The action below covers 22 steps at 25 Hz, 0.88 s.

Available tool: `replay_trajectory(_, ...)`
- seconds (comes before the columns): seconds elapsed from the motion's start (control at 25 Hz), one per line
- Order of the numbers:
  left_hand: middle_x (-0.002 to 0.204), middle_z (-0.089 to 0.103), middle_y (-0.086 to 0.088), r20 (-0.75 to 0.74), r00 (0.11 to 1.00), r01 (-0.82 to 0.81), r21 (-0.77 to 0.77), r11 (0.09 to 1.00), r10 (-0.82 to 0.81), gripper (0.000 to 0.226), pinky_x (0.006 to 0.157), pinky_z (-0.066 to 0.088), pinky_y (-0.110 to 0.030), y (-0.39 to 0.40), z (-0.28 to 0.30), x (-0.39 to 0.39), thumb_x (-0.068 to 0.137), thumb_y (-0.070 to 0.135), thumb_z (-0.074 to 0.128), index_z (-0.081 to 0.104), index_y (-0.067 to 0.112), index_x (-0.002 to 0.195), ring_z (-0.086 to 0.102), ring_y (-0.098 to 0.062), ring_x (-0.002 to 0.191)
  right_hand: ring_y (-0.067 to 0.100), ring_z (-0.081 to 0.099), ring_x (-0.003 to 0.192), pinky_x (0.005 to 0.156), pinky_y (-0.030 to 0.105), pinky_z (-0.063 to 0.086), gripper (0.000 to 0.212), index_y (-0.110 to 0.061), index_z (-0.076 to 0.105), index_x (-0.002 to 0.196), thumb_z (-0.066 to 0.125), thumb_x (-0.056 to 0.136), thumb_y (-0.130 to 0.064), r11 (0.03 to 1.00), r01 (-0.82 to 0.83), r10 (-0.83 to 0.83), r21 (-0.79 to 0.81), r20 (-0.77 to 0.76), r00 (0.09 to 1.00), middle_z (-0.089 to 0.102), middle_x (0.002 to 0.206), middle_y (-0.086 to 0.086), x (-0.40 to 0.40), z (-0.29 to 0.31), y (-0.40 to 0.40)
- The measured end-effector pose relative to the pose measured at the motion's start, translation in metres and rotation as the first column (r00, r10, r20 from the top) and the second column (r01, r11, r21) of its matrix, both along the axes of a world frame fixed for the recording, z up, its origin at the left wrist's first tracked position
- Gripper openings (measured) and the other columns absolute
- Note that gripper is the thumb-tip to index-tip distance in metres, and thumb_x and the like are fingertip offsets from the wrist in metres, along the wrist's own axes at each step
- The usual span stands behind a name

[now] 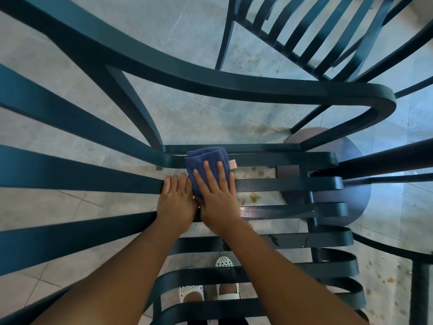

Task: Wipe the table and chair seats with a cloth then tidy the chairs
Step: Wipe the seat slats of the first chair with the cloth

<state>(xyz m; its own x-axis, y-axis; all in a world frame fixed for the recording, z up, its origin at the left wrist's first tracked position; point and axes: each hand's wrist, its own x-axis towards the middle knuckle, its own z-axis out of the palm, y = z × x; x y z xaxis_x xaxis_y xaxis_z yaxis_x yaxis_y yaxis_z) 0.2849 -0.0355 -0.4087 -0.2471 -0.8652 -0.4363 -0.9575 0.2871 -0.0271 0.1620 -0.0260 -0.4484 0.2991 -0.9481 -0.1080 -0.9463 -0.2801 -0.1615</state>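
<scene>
Both hands flat: right hand (216,198) presses cloth (206,160), left hand (177,202) touches slat (82,179)

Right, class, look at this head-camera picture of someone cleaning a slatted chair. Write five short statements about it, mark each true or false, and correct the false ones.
1. The right hand presses flat on a blue cloth. True.
2. The cloth lies on the floor. False: it lies on the slats of the chair seat.
3. The left hand rests on the chair beside the cloth. True.
4. The left hand holds a spray bottle. False: its fingers hold nothing.
5. The person is barefoot. False: white perforated shoes show through the slats.
</scene>
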Motion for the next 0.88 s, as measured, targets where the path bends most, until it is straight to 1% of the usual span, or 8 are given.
replay_trajectory(0.08, 0.142, 0.035, -0.014, 0.028, 0.999, 0.044, -0.054, 0.998, -0.042, 0.054, 0.114, 0.011, -0.042, 0.001, 0.000, 0.001, 0.099, 0.037, 0.029, 0.027, 0.004, 0.142, 0.031, -0.030, 0.132, 0.031, 0.001, 0.145, 0.116, 0.050, 0.000, 0.063, -0.017, 0.014, 0.149, 0.028, 0.091, -0.036, 0.999, -0.033, 0.033, -0.037, -0.017, 0.999, 0.013, 0.156, 0.009, 0.002, -0.003, 0.001)
replay_trajectory(0.2, 0.136, 0.039, -0.012, -0.002, 1.000, -0.017, -0.030, 0.999, 0.017, 0.050, 0.112, 0.013, -0.040, -0.002, -0.002, -0.003, 0.099, 0.043, 0.026, 0.031, 0.009, 0.136, 0.034, -0.028, 0.127, 0.030, 0.025, 0.141, 0.114, 0.051, 0.018, 0.062, -0.018, 0.024, 0.146, 0.041, 0.089, -0.036, 0.998, -0.058, 0.056, -0.039, -0.051, 0.997, 0.031, 0.152, 0.007, -0.007, 0.000, 0.002)
replay_trajectory(0.28, 0.132, 0.040, -0.011, -0.036, 0.996, -0.077, 0.007, 0.997, 0.078, 0.055, 0.109, 0.016, -0.039, -0.007, -0.004, -0.006, 0.096, 0.054, 0.023, 0.031, 0.015, 0.134, 0.036, -0.028, 0.123, 0.029, 0.033, 0.137, 0.113, 0.051, 0.022, 0.062, -0.021, 0.029, 0.143, 0.052, 0.087, -0.035, 1.000, -0.016, 0.016, 0.010, -0.017, 1.000, 0.038, 0.147, 0.005, -0.023, 0.007, 0.002)
replay_trajectory(0.44, 0.132, 0.039, -0.011, -0.010, 0.988, -0.156, 0.035, 0.987, 0.156, 0.059, 0.107, 0.018, -0.042, -0.012, -0.009, -0.011, 0.091, 0.064, 0.021, 0.030, 0.025, 0.134, 0.035, -0.030, 0.121, 0.025, 0.027, 0.134, 0.116, 0.049, 0.009, 0.051, -0.028, 0.034, 0.138, 0.046, 0.090, -0.042, 0.999, 0.027, -0.028, 0.022, 0.031, 0.999, 0.042, 0.140, 0.003, -0.089, 0.016, -0.008)
replay_trajectory(0.56, 0.127, 0.043, -0.009, -0.106, 0.980, -0.162, 0.064, 0.985, 0.168, 0.055, 0.102, 0.024, -0.045, -0.018, -0.011, -0.023, 0.090, 0.065, 0.027, 0.038, 0.026, 0.127, 0.039, -0.029, 0.116, 0.024, 0.027, 0.132, 0.115, 0.046, -0.003, 0.051, -0.027, 0.042, 0.132, 0.038, 0.085, -0.047, 0.991, 0.135, -0.135, 0.013, 0.040, 0.990, 0.045, 0.135, 0.003, -0.102, 0.020, -0.005)
replay_trajectory(0.6, 0.125, 0.044, -0.007, -0.147, 0.979, -0.132, 0.064, 0.989, 0.140, 0.053, 0.099, 0.026, -0.043, -0.020, -0.012, -0.029, 0.090, 0.063, 0.028, 0.039, 0.026, 0.126, 0.041, -0.027, 0.114, 0.025, 0.029, 0.131, 0.114, 0.048, -0.002, 0.051, -0.026, 0.045, 0.130, 0.041, 0.084, -0.048, 0.984, 0.179, -0.179, 0.008, 0.053, 0.982, 0.046, 0.133, 0.004, -0.096, 0.021, -0.003)
replay_trajectory(0.76, 0.119, 0.045, -0.006, -0.241, 0.969, -0.048, 0.028, 0.998, 0.054, 0.051, 0.092, 0.029, -0.038, -0.021, -0.019, -0.041, 0.092, 0.057, 0.032, 0.043, 0.022, 0.127, 0.041, -0.025, 0.108, 0.025, 0.031, 0.123, 0.104, 0.048, 0.031, 0.051, -0.024, 0.061, 0.115, 0.059, 0.077, -0.058, 0.960, 0.260, -0.247, -0.106, 0.119, 0.962, 0.039, 0.129, 0.005, -0.085, 0.023, -0.006)
replay_trajectory(0.88, 0.113, 0.046, -0.009, -0.289, 0.957, -0.038, -0.021, 0.999, 0.030, 0.057, 0.089, 0.031, -0.042, -0.018, -0.022, -0.036, 0.090, 0.060, 0.028, 0.048, 0.019, 0.125, 0.042, -0.028, 0.103, 0.031, 0.020, 0.137, 0.110, 0.052, 0.018, 0.061, -0.029, 0.045, 0.135, 0.039, 0.085, -0.064, 0.986, 0.115, -0.117, -0.121, -0.012, 0.993, 0.026, 0.149, 0.007, -0.089, 0.019, -0.013)
